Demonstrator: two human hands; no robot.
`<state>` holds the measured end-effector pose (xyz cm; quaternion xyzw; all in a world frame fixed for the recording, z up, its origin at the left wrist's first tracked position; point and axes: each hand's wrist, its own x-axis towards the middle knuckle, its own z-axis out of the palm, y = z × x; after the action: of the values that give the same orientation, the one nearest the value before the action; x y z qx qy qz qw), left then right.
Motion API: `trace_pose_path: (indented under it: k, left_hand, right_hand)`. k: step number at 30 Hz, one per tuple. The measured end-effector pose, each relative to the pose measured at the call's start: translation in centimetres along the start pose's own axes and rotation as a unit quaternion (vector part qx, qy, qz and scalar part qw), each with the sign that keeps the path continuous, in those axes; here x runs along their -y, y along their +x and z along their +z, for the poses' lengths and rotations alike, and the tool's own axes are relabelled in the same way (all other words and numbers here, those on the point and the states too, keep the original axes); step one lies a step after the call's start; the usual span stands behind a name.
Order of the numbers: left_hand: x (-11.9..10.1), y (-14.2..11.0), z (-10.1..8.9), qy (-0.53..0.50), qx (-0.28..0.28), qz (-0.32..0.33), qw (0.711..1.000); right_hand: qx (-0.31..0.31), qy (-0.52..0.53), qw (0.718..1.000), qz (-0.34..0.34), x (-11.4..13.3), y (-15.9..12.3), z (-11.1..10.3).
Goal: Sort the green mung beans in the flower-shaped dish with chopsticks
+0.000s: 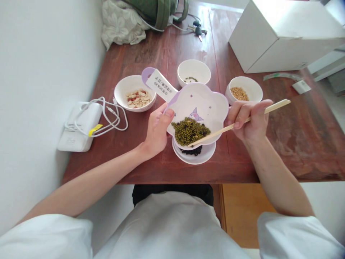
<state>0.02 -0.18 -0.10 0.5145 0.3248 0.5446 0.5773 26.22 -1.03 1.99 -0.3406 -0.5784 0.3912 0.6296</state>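
Observation:
My left hand grips the left side of a white flower-shaped bowl with a lilac rim and a labelled handle. The bowl is tilted toward me, and green beans mixed with some black ones lie gathered at its near side. Between the closed fingers of my right hand is a pair of chopsticks, their tips at the near rim beside the beans. That hand's fingers are by the bowl's right edge; whether they touch it I cannot tell. Partly hidden underneath stands a white bowl holding black beans.
Other white bowls hold sliced nuts, yellow beans and a few green beans. A white power adapter with a coiled cable lies left. A large white box, keys and a green bag occupy the far side.

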Motion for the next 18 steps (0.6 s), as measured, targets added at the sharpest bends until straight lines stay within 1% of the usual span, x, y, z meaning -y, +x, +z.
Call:
trace_pose_path:
  k: [4,13,18]
  left_hand:
    - [0.09,0.05,-0.18,0.018,0.012,0.034,0.999]
    - [-0.16,0.05,-0.11,0.025,0.011,0.036,0.999]
    - [0.07,-0.01,-0.12,0.003,0.012,0.033,0.999]
  right_hand:
    - [0.005,-0.003,1.000,-0.004,-0.07,-0.08,-0.06]
    - [0.008,0.010,1.000,-0.008,-0.43,-0.16,-0.34]
    - [0.012,0.010,1.000,-0.008,-0.39,-0.14,-0.34]
